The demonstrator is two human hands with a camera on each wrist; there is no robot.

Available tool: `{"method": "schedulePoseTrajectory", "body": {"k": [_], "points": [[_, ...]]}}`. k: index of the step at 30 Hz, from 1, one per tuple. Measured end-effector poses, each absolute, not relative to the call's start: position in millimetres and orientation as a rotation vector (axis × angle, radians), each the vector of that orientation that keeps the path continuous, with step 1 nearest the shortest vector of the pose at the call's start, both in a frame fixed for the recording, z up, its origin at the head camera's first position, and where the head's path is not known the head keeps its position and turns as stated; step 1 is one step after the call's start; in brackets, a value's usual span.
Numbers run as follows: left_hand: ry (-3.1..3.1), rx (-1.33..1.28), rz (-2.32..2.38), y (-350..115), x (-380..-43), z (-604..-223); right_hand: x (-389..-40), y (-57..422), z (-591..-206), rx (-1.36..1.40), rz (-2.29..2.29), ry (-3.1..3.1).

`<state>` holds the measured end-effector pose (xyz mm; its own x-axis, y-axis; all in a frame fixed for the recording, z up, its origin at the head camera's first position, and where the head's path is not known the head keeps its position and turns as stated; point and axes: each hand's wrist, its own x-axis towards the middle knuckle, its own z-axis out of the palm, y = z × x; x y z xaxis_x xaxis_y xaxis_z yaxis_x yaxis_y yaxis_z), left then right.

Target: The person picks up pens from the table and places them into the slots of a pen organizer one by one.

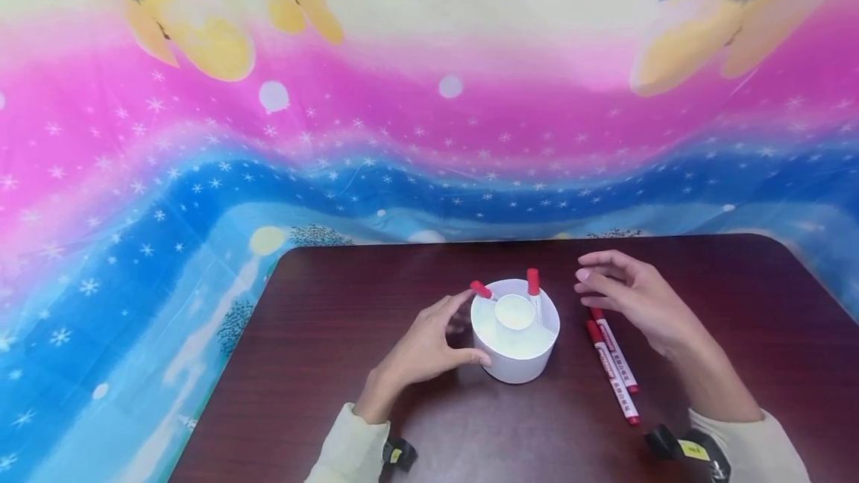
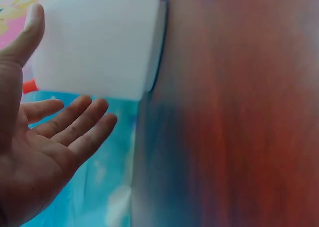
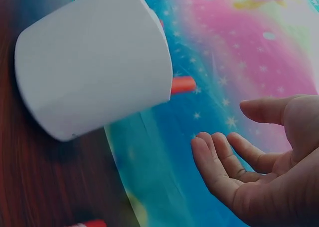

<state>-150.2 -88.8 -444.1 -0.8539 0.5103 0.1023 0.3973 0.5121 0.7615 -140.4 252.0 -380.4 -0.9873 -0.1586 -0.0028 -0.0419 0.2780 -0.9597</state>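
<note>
A round white pen holder [image 1: 515, 364] with a small inner cup [image 1: 514, 312] stands on the table. Two red-capped markers stand in it: one marker [image 1: 480, 289] leans left, the other marker [image 1: 533, 283] is nearly upright at the back. My left hand [image 1: 429, 341] spreads around the holder's left side, thumb toward its front and fingers toward its back; contact is unclear. In the left wrist view, the fingers [image 2: 84, 122] look relaxed and apart. My right hand [image 1: 637, 297] hovers right of the holder, its fingers loosely bent around nothing. Under it lie two markers [image 1: 614, 371] side by side.
The dark wooden table [image 1: 322, 349] ends at a back edge just beyond the holder. Behind it hangs a colourful printed cloth [image 1: 403, 125] with snowflakes. Black straps [image 1: 691, 449] sit around both wrists.
</note>
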Motion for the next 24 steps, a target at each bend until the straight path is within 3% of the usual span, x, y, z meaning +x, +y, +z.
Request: {"method": "schedulePoseTrajectory", "body": {"k": [24], "points": [[2.617,0.811,1.244,-84,-149,-449,-128,300,-416,-0.171,-1.847,2.468]]}}
